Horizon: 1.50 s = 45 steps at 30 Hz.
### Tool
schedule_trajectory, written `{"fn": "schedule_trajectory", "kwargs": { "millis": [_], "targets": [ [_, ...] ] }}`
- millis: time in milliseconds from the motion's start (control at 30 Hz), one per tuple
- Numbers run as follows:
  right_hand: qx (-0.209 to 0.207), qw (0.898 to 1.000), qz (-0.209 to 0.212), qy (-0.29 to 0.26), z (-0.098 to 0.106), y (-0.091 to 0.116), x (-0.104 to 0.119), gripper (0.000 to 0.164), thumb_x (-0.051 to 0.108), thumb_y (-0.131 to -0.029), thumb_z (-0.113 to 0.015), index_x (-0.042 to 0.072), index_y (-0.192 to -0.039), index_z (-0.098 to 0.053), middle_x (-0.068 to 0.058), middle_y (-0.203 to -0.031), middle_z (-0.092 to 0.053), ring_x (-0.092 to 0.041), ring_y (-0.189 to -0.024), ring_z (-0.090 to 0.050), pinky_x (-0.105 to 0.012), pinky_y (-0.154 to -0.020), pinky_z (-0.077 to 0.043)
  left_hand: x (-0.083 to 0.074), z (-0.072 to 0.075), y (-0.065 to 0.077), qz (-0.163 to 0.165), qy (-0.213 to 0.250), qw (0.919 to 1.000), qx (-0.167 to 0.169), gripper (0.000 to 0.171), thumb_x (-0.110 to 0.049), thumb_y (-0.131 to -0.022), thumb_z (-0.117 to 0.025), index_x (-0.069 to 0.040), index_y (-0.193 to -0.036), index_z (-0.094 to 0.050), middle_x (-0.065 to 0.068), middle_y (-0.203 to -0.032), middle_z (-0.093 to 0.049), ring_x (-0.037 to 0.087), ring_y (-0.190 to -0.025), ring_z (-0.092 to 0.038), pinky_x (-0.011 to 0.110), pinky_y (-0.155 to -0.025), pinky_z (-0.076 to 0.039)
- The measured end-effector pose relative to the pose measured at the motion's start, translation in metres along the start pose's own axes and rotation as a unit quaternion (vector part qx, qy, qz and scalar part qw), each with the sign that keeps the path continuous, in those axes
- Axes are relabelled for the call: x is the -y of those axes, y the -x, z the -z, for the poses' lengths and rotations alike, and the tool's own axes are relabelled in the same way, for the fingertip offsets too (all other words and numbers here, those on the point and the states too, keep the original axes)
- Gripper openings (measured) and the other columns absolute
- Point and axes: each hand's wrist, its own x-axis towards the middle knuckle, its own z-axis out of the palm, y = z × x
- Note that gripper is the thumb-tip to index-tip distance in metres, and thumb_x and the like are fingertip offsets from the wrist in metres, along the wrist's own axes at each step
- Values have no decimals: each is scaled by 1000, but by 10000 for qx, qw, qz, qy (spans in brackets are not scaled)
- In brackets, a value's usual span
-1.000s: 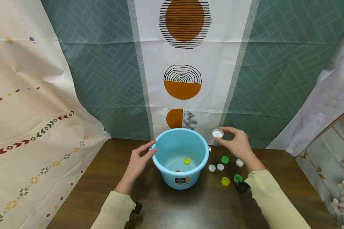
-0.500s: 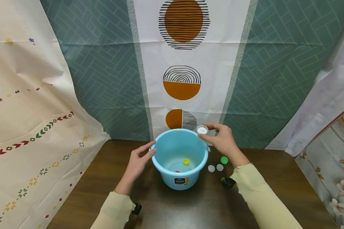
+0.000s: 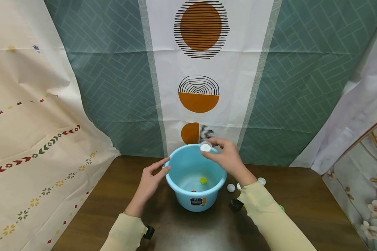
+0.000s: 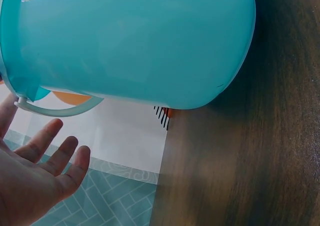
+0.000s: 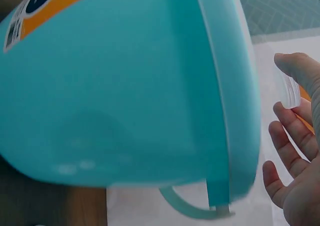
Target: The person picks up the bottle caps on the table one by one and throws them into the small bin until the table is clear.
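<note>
**Round white plastic cap pinched above a light-blue round plastic bucket**

We see the right hand pinching the cap between thumb and index finger, its hollow side facing the head camera. In the right wrist view, the other fingers of that hand fan out loosely. The same view puts the cap above the level of the bucket's rim and apart from it; from the head, we see it in front of the rim's far part.

The left hand touches the rim at its left side with thumb and index fingertip, and we see the remaining fingers spread beside the wall in the left wrist view. A curved pale-blue plastic handle hangs against the bucket there.

Inside the bucket we find a yellow-green round cap on the bottom and a small red thing, mostly hidden by the near rim. The bucket stands upright on a dark brown wooden bench, a black, white and orange label on its front.

To its right we make out a small white round cap, a second white one partly behind the right wrist, a third white one just beyond the pale yellow sleeve, and a bright green edge peeking out past that sleeve.
</note>
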Motion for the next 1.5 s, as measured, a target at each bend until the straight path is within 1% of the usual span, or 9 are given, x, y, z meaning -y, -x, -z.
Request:
{"fn": "schedule_trajectory", "kwargs": {
  "millis": [167, 467, 600, 767, 1000, 1300, 1400, 1467, 1500],
  "targets": [
    [180, 9996, -90, -183, -13, -3, 6, 50, 46, -71, -78, 28, -116, -64, 7, -113, -64, -23, -105, -59, -42, -86, -51, 0, 0, 0, 0, -12, 10000, -12, 41, -27, -87, -66, -12, -126, -61, 4, -129, -59, 20, -123, -52, 36, -94, -49],
    [303, 9994, 51, 143, -30, -2, 15, 50, 46, -73, -77, 25, -116, -65, 10, -117, -62, -21, -108, -53, -41, -85, -51, 1, 0, -2, -14, 0, 10000, 37, 41, -26, -89, -65, -13, -127, -59, 5, -130, -58, 22, -123, -51, 41, -95, -49],
    [375, 9993, 28, 92, -32, -1, 16, 50, 43, -73, -77, 24, -117, -64, 9, -116, -62, -21, -107, -54, -39, -84, -51, 2, 1, -3, -27, 18, 10000, 40, 41, -26, -89, -65, -13, -127, -60, 4, -130, -58, 23, -124, -51, 42, -95, -48],
    [431, 9990, -60, 76, -33, 0, 16, 49, 42, -74, -77, 25, -117, -64, 9, -113, -62, -14, -103, -54, -35, -82, -52, 3, 1, -3, -32, 34, 10000, 42, 41, -27, -88, -65, -14, -127, -60, 3, -130, -59, 22, -124, -51, 43, -97, -47],
    [487, 9988, -35, 34, -40, -1, 14, 49, 40, -74, -77, 24, -118, -63, 10, -111, -63, -16, -104, -55, -37, -84, -52, 2, 0, -3, 2, 23, 10000, 44, 41, -26, -89, -65, -13, -127, -60, 4, -130, -58, 25, -124, -50, 45, -97, -46],
    [553, 9982, -207, 67, -45, -2, 12, 49, 45, -72, -77, 24, -115, -64, 11, -105, -63, -13, -101, -56, -34, -81, -51, 2, -1, -3, 12, -14, 10000, 24, 42, -27, -89, -65, -12, -127, -59, 4, -131, -58, 27, -126, -49, 47, -99, -45],
    [578, 9981, -179, 114, -46, -3, 10, 48, 46, -72, -77, 26, -114, -64, 12, -107, -63, -12, -102, -56, -35, -83, -51, 2, -1, -4, 17, 2, 10000, 22, 42, -27, -89, -65, -12, -127, -60, 4, -130, -59, 27, -126, -49, 46, -97, -46],
    [603, 9978, -205, 162, -46, -4, 10, 51, 47, -72, -77, 26, -117, -64, 12, -113, -62, -13, -107, -55, -38, -85, -51, 2, -1, -4, 33, -3, 10000, 17, 41, -27, -88, -65, -13, -127, -60, 3, -130, -59, 25, -125, -50, 45, -96, -47],
    [621, 9977, -219, 183, -46, -4, 10, 53, 47, -72, -77, 25, -118, -63, 13, -117, -60, -15, -110, -54, -40, -87, -50, 7, -1, -5, 21, -4, 10000, -12, 41, -29, -88, -65, -15, -126, -61, 2, -130, -59, 23, -124, -51, 44, -96, -47]
  ]
}}
